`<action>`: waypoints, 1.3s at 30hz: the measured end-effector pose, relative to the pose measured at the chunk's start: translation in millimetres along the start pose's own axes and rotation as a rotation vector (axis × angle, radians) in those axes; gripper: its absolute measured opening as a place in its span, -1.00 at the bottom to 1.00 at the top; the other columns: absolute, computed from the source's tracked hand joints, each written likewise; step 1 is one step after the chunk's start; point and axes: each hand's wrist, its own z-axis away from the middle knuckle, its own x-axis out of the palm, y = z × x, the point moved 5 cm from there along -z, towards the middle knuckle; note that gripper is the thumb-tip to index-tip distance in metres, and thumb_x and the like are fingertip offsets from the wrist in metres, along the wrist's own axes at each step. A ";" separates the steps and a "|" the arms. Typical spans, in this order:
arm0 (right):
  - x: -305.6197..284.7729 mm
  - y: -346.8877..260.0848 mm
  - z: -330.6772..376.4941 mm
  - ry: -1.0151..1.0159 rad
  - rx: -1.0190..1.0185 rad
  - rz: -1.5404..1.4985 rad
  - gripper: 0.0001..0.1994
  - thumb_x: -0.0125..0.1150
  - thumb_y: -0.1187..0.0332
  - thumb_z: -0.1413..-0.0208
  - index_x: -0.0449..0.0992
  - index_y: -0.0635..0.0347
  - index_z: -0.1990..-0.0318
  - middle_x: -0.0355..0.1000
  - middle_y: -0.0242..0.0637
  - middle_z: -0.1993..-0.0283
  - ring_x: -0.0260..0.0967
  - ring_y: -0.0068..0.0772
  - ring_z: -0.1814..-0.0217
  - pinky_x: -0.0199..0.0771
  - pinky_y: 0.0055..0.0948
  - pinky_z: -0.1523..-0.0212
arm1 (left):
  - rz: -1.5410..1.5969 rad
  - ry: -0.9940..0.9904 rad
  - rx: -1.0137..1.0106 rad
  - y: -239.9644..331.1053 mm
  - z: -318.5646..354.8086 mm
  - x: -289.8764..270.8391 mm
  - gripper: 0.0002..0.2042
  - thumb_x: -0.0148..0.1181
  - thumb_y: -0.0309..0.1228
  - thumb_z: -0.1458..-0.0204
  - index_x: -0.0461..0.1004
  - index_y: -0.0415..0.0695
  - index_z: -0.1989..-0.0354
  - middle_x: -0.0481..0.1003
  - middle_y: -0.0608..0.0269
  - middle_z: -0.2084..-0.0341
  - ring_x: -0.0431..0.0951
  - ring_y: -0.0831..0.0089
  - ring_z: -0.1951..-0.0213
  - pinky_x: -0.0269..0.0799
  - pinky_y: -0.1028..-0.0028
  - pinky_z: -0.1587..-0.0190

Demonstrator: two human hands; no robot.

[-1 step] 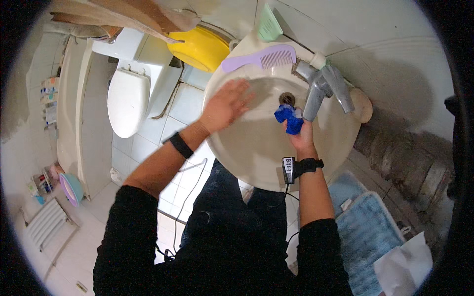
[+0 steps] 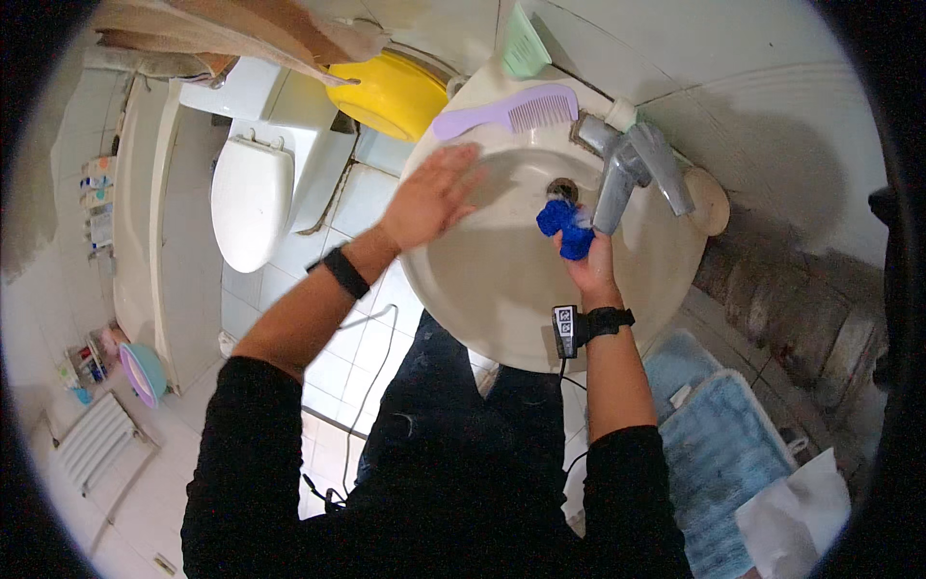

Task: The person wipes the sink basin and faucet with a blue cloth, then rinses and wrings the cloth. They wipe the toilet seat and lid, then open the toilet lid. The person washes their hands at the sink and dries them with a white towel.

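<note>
My right hand [image 2: 594, 268] is closed on a bright blue, crumpled cloth or sponge [image 2: 569, 230], its exact kind unclear. It holds this over the washbasin [image 2: 502, 309], under the grey faucet [image 2: 617, 183] and just below the drain [image 2: 562, 190]. Something pale and wet, perhaps running water, shows at the blue piece's upper edge. Over the basin's left rim hovers my left hand [image 2: 434, 198], fingers stretched out and slightly blurred, with nothing in it.
A purple comb [image 2: 506, 111] lies on the basin's back ledge, near a green tube [image 2: 524, 48]. A yellow tub [image 2: 391, 95] and a toilet [image 2: 253, 203] stand to the left. At lower right are a blue mat [image 2: 719, 454] and white paper [image 2: 796, 516].
My left hand has shifted slightly left and away from me. In my right hand the blue piece has changed shape a little, while the hand stays almost in place.
</note>
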 end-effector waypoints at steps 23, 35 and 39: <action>35.2 6.7 12.6 -0.025 -0.221 0.000 -0.88 0.18 0.35 -0.02 0.40 0.11 0.32 0.36 -0.42 0.45 0.28 -0.60 0.49 0.17 -0.70 0.65 | -0.112 -0.163 0.329 18.2 18.5 56.2 -0.64 -0.06 -0.34 -0.03 0.28 -0.20 0.00 0.28 0.04 -0.01 0.13 0.19 -0.18 -0.06 0.20 -0.25; -6.4 34.3 31.3 0.259 -0.067 0.495 -0.75 0.10 0.10 0.00 0.39 0.08 0.41 0.32 -0.44 0.54 0.28 -0.56 0.63 0.19 -0.56 0.70 | -0.280 0.417 0.012 -24.6 -51.1 -28.7 -0.61 0.15 -0.32 0.14 0.34 -0.03 0.07 0.39 0.18 0.34 0.39 0.21 0.27 0.26 0.25 0.23; 8.9 50.0 43.5 0.056 -0.070 0.784 -0.59 0.12 0.21 0.04 0.27 0.23 0.07 0.37 -0.22 0.30 0.40 -0.36 0.31 0.40 -0.46 0.41 | -0.345 0.214 0.031 -37.1 -75.8 -24.6 -0.64 0.09 -0.39 0.10 0.34 -0.09 0.06 0.36 0.06 0.33 0.39 0.14 0.27 0.30 0.22 0.21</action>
